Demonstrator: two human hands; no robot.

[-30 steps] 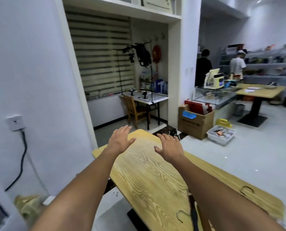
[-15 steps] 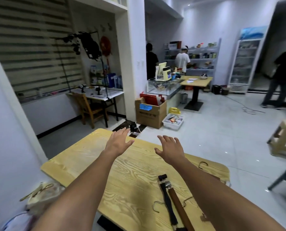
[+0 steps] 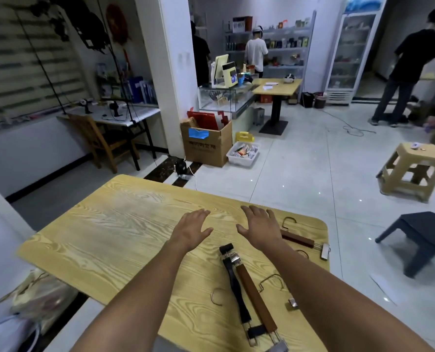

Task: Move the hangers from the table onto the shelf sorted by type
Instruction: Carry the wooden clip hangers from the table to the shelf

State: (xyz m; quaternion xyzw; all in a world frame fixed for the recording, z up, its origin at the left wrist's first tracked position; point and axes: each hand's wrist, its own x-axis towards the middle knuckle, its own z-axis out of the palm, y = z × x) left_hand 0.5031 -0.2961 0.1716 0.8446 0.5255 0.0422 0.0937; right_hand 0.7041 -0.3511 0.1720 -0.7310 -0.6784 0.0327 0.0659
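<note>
Over the light wooden table (image 3: 125, 235) both my hands are stretched out with spread fingers and hold nothing. My left hand (image 3: 192, 228) hovers near the table's middle. My right hand (image 3: 258, 224) hovers beside it. Below them lie a black clip hanger (image 3: 235, 283) and a brown wooden clip hanger (image 3: 254, 298), side by side, hooks to either side. A second brown clip hanger (image 3: 297, 238) lies at the far right corner, partly hidden by my right wrist. No shelf for the hangers is visible near the table.
A dark stool (image 3: 419, 237) and a beige stool (image 3: 412, 168) stand on the floor to the right. Beyond the table are a cardboard box (image 3: 206, 146) and a white bin (image 3: 243, 154). A person (image 3: 409, 64) stands at far right. Bags (image 3: 33, 298) lie left of the table.
My view has swung right and down, bringing the hangers and the table's right end into sight. Both hands have stayed outstretched and now hover lower over the tabletop, nearer the hangers.
</note>
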